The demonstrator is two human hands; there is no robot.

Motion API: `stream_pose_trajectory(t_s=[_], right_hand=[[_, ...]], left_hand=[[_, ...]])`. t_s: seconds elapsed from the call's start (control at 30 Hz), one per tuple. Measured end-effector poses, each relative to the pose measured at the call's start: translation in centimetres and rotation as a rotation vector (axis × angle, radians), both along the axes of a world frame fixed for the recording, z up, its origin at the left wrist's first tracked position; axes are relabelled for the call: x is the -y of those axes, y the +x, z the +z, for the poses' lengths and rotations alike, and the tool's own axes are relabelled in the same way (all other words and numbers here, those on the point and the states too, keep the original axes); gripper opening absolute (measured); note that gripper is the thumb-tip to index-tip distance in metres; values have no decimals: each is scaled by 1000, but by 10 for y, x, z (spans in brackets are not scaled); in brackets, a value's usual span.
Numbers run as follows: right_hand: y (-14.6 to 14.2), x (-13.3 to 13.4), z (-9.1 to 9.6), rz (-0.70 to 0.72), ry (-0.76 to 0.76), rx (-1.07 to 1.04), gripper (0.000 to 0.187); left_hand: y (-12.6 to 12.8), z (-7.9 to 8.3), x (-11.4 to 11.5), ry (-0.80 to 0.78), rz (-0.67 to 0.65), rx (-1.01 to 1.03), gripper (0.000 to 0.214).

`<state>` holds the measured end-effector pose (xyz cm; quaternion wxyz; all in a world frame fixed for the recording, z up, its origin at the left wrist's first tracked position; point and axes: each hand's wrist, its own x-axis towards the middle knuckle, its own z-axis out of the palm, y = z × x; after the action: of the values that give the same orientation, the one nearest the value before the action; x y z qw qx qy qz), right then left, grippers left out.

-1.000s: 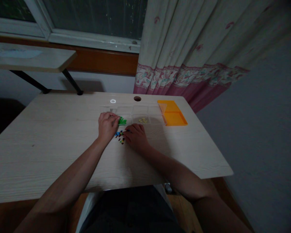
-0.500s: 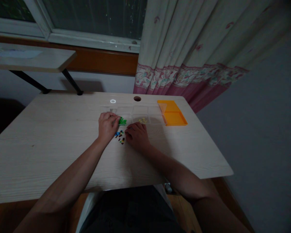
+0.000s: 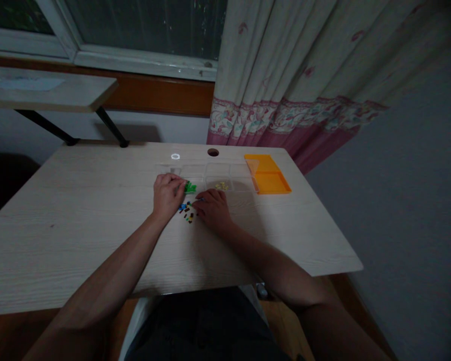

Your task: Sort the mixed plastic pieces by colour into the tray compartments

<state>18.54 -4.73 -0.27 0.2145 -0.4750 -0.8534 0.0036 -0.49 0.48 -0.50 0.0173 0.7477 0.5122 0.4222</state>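
My left hand [image 3: 167, 193] rests at the clear compartment box, its fingers curled with the tips beside a heap of green pieces [image 3: 190, 187]. Whether anything is between those fingertips is hidden. On the desk between my hands lies a small pile of tiny building bricks [image 3: 186, 208], blue, dark red, yellow and green. My right hand [image 3: 213, 206] is at the right edge of this pile, its fingers bent and drawn together, thumb and index by the bricks. What they pinch, if anything, is too small to make out. Pale yellow pieces [image 3: 221, 186] sit in a compartment just beyond it.
The clear box [image 3: 218, 169] stretches across the desk [image 3: 97, 210] in front of my hands. To its right lies an orange tray [image 3: 273, 183]. A white ring [image 3: 175, 156] and a round cable hole [image 3: 213, 152] are behind it. A raised shelf [image 3: 78, 93] stands at back left.
My right hand's fingertips have shifted slightly left at the edge of the brick pile, showing a little more of the bricks below. The left hand stays almost in place.
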Motion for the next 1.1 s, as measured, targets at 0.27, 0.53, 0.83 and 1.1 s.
stream_pose_trajectory(t_s=[0.27,0.53,0.83,1.1], right_hand=[[-2,0,-2,14,2,6,16],[-2,-2,-3,16,28,-19,14],[1,-4,-2,-55,-18,-44,21],[-1,-3,-1,-35,-14,-12,20]], left_hand=[[1,0,0,23,-30,12,23],[0,0,2,-4,-92,-4,24],[-1,1,2,9,-103,-5,23],[1,0,1,-17,-112,1,24]])
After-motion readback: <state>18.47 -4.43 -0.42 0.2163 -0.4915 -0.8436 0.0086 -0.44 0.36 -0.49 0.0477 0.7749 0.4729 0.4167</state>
